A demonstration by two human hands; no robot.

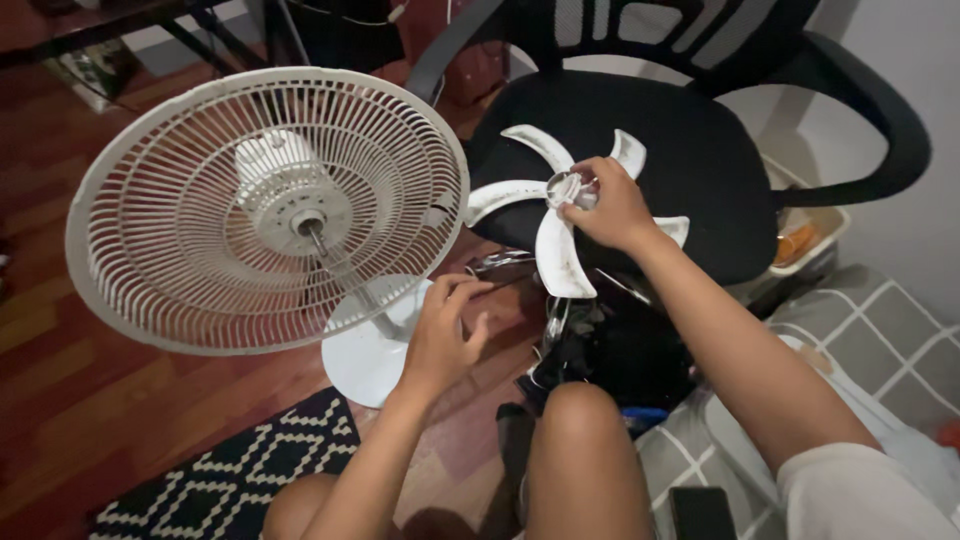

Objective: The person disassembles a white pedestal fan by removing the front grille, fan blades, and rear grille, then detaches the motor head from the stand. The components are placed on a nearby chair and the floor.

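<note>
A white fan with its rear grille [180,250] and bare motor shaft [312,228] stands on a round white base [362,360] on the wooden floor. The front grille is off. My right hand [610,208] is shut on the hub of a dusty white fan blade [560,255], held over the seat of a black office chair [700,170]. My left hand [445,335] hovers just right of the fan's base with fingers loosely curled, holding nothing that I can see.
My bare knees [580,420] are in the foreground. A black-and-white patterned rug [250,470] lies at lower left. Dark clutter [620,350] sits under the chair. A white box with something orange [805,240] stands at right, next to a grey checked cloth [880,330].
</note>
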